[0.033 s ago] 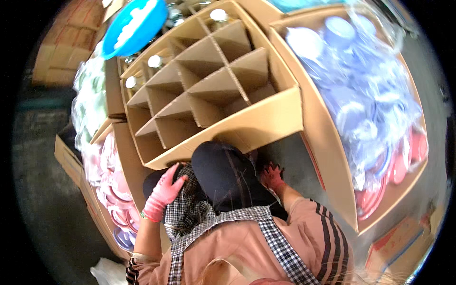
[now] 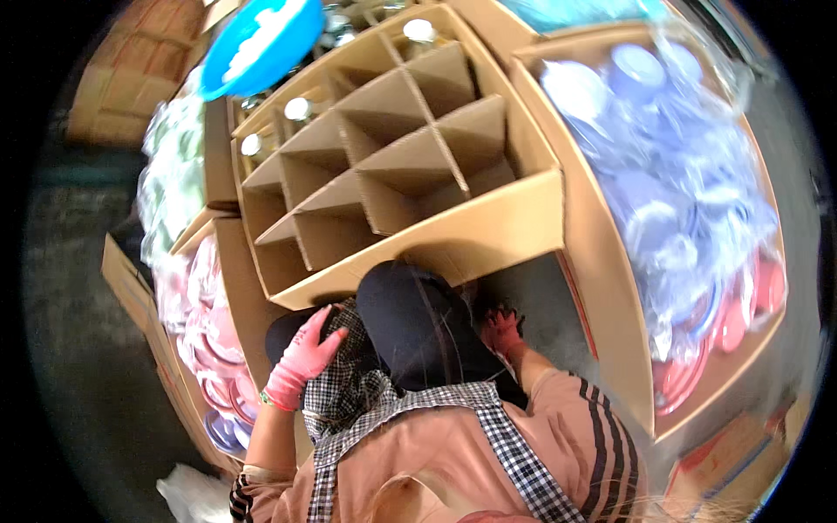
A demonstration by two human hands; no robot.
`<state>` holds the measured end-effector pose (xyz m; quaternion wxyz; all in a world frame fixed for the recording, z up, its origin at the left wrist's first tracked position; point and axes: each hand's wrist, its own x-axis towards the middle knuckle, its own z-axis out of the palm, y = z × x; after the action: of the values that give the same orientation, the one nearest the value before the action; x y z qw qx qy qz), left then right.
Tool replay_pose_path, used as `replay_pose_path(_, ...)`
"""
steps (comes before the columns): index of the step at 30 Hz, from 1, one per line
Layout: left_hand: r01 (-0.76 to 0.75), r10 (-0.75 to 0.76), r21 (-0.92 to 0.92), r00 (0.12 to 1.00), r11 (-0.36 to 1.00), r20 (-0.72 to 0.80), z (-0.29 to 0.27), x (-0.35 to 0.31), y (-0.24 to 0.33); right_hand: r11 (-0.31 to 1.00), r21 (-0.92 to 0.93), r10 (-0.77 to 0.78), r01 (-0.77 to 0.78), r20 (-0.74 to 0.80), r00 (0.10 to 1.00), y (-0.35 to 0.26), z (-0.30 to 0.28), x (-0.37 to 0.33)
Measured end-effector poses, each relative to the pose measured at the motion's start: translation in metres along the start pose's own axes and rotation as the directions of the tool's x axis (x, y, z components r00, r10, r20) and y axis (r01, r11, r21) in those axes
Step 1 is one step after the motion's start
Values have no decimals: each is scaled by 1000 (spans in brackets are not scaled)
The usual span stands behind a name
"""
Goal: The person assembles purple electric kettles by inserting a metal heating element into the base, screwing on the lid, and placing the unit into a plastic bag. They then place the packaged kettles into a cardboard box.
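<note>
My left hand [image 2: 303, 357], in a pink glove, lies on the black-and-white checked apron [image 2: 344, 375] over my left thigh. Its fingers are apart and hold nothing. My right hand [image 2: 503, 333], also gloved in pink with dark fingertips, is low beside my right knee, fingers spread, and I see nothing in it. In front of my knees stands a cardboard carton [image 2: 488, 244] split into cells by card dividers [image 2: 384, 96]. Most near cells look bare. White-capped glass containers stand in the far and left cells, one glass container [image 2: 419, 33] near the far edge.
A blue basin [image 2: 296, 48] with white pieces sits at the far left. To the right, a tall carton [image 2: 602, 288] holds plastic-wrapped lilac and red plasticware [image 2: 663, 183]. Pink wrapped plasticware [image 2: 214, 340] fills a box at left. Flattened cardboard [image 2: 728, 466] lies at lower right.
The whole view has shifted slightly, so the cartons appear a little further right and lower. Both hands keep the same places and shapes.
</note>
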<state>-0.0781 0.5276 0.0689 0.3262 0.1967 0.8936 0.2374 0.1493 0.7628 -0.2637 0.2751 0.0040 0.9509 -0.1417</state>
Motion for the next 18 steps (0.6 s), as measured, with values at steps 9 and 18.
replay_pose_path(9,-56,82,115,969,992,-235,21,-46,-24,962,270,93,-23,-248,964,9,-6,23)
replay_pose_path(18,-274,110,-407,918,872,-381,14,-67,1,925,-86,263,-370,-556,789,13,-230,-109)
